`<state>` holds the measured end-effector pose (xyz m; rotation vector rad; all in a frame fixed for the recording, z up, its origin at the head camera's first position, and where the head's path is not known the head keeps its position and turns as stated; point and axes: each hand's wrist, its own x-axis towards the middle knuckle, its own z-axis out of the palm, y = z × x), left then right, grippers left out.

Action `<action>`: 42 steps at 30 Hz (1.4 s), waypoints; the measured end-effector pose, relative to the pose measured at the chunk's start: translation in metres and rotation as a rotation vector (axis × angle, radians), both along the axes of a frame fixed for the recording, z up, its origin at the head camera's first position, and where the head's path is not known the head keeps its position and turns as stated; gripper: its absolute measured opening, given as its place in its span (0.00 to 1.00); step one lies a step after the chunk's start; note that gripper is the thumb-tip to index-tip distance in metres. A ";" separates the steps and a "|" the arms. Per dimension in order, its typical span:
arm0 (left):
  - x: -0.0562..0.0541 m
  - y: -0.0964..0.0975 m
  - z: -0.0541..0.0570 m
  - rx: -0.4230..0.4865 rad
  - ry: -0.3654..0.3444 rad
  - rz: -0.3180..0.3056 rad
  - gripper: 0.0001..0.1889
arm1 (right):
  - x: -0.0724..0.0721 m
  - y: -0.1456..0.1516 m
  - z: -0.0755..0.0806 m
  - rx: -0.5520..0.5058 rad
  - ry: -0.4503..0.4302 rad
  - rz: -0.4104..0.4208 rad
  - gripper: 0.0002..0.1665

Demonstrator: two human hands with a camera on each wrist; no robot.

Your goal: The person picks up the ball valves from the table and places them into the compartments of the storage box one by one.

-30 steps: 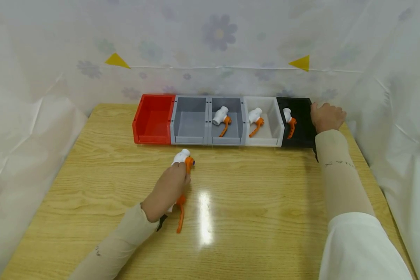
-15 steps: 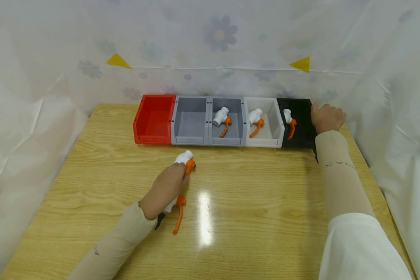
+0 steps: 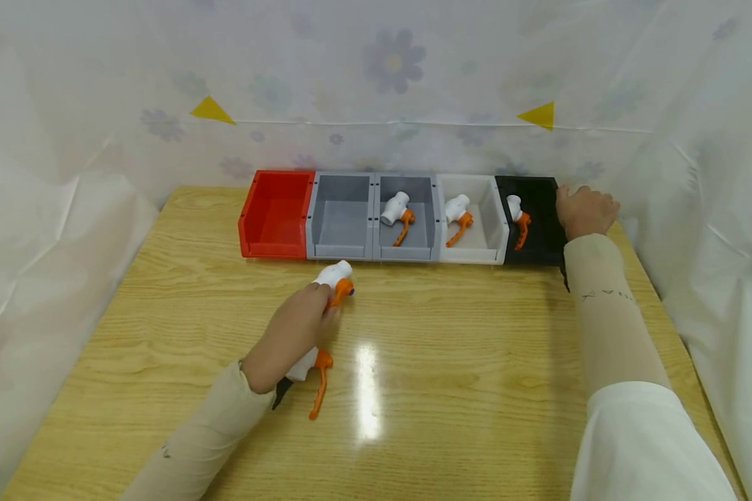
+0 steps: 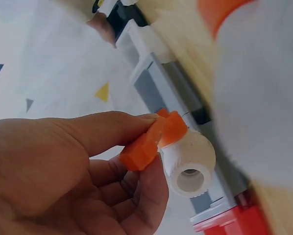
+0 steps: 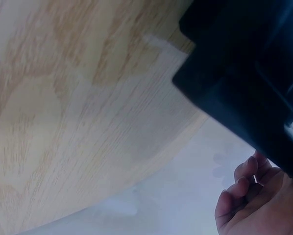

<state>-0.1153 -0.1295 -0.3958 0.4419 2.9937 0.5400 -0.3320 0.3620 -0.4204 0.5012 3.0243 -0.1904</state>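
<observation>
My left hand point(image 3: 291, 332) pinches the orange handle point(image 4: 142, 151) of a white ball valve point(image 3: 332, 274) between thumb and fingers, holding it over the table in front of the grey bins. Partly under that wrist lies a second white ball valve point(image 3: 303, 364), its orange lever point(image 3: 318, 396) towards me; it looms blurred in the left wrist view. At the row's right end, my right hand point(image 3: 585, 210) holds the side wall of the black bin point(image 3: 544, 233). In the right wrist view its fingers point(image 5: 240, 188) curl outside that wall; the thumb is hidden there.
The joined row runs from the red bin point(image 3: 277, 216) through a left grey bin point(image 3: 341, 219), a right grey bin point(image 3: 425, 240) and a white bin point(image 3: 485, 236) to the black one. One ball valve lies in each of the three rightmost bins. A pale curtain point(image 3: 376, 83) hangs behind.
My left hand has shifted slightly, bringing the ball valve a little rightwards and turning it clockwise. More of the valve on the table shows. My right hand stays in place.
</observation>
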 end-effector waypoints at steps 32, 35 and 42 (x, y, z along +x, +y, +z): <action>-0.082 0.006 0.041 -0.039 0.070 -0.004 0.12 | 0.002 0.000 -0.001 -0.007 0.000 0.005 0.52; -0.092 0.007 0.033 -0.076 0.051 0.002 0.13 | 0.001 0.001 -0.002 -0.009 0.010 0.004 0.52; -0.108 0.013 0.012 -0.207 0.106 -0.015 0.13 | 0.000 0.001 -0.003 -0.001 0.011 0.009 0.53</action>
